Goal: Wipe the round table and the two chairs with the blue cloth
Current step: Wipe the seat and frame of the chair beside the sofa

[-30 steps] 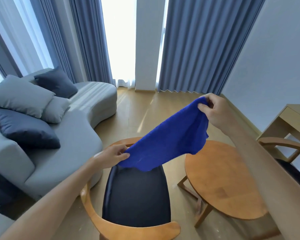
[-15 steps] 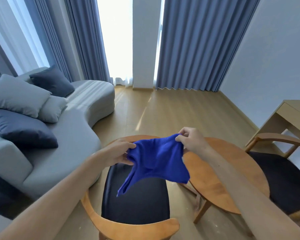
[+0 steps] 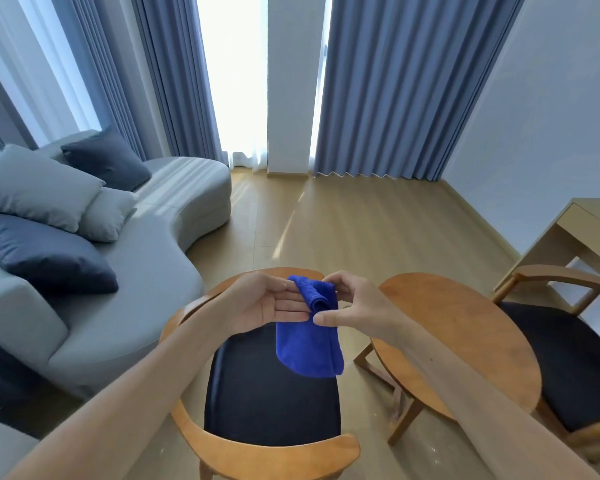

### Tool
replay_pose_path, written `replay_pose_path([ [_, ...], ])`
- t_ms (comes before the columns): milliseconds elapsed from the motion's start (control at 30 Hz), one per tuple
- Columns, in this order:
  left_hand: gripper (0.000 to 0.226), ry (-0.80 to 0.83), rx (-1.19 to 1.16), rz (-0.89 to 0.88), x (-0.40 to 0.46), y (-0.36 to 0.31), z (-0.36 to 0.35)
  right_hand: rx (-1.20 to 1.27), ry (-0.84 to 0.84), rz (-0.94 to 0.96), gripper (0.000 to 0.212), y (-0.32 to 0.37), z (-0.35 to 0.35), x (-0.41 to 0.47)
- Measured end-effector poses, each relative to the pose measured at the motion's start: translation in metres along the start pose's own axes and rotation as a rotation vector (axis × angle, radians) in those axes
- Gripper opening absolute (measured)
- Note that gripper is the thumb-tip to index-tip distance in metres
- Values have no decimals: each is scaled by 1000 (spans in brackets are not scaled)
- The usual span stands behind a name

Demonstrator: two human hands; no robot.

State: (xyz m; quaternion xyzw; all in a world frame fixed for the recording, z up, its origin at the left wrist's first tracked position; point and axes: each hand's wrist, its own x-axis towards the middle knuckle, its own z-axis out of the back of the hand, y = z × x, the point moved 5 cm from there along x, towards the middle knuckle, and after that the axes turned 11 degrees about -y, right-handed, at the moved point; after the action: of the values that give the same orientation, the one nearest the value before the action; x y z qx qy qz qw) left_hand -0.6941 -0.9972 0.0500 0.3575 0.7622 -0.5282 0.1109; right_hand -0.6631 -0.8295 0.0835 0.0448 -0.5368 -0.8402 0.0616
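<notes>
The blue cloth (image 3: 309, 341) hangs folded between my two hands, above the dark seat of the near chair (image 3: 267, 393). My left hand (image 3: 264, 303) lies palm up with straight fingers under the cloth's top fold. My right hand (image 3: 350, 306) pinches the top of the cloth from the right, thumb stretched out below. The round wooden table (image 3: 465, 337) stands to the right of the near chair, partly behind my right forearm. The second chair (image 3: 575, 358), with a dark seat and wooden arms, stands right of the table.
A grey curved sofa (image 3: 125, 289) with several cushions fills the left side. A light wooden desk (image 3: 575, 233) stands against the right wall behind the second chair. Blue curtains (image 3: 406, 81) hang at the back. Bare wooden floor (image 3: 343, 230) lies beyond the chairs.
My hands have come together, folding the spread cloth into a narrower hanging strip. My right hand dropped from high on the right to meet my left hand over the near chair.
</notes>
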Motion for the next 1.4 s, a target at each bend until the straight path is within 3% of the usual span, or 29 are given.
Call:
replay_pose_path([
  [200, 36, 116, 280, -76, 0, 3, 6, -66, -143, 90, 19, -3, 11, 4],
  [267, 30, 21, 416, -142, 2, 3, 15, -36, -124, 111, 21, 1, 19, 3],
  [367, 23, -314, 705, -325, 4, -2, 32, -4, -74, 141, 22, 7, 29, 1],
  [433, 42, -440, 842, -387, 3, -2, 39, 13, -38, 158, 24, 10, 32, -1],
  [500, 58, -297, 837, -342, 2, 4, 37, 30, -14, 166, 26, 10, 34, -2],
  [600, 46, -136, 869, -330, -5, 13, 27, 38, -29, 165, 29, 7, 37, -2],
  [733, 26, -309, 905, -618, -19, -15, 22, -164, -212, 169, 29, -5, 53, 1],
  [833, 30, -414, 1025, -785, -30, -36, 11, -432, -306, 195, 24, -14, 54, 3],
  [933, 32, -423, 1100, -871, -36, -42, -1, -452, -341, 191, 24, -19, 52, 5],
  [1200, 29, -417, 1162, -920, -35, -49, -13, -396, -190, 122, 48, -25, 42, 14],
  [1400, 26, -346, 1197, -937, -34, -55, -29, -315, -98, -11, 49, -43, 31, 15],
])
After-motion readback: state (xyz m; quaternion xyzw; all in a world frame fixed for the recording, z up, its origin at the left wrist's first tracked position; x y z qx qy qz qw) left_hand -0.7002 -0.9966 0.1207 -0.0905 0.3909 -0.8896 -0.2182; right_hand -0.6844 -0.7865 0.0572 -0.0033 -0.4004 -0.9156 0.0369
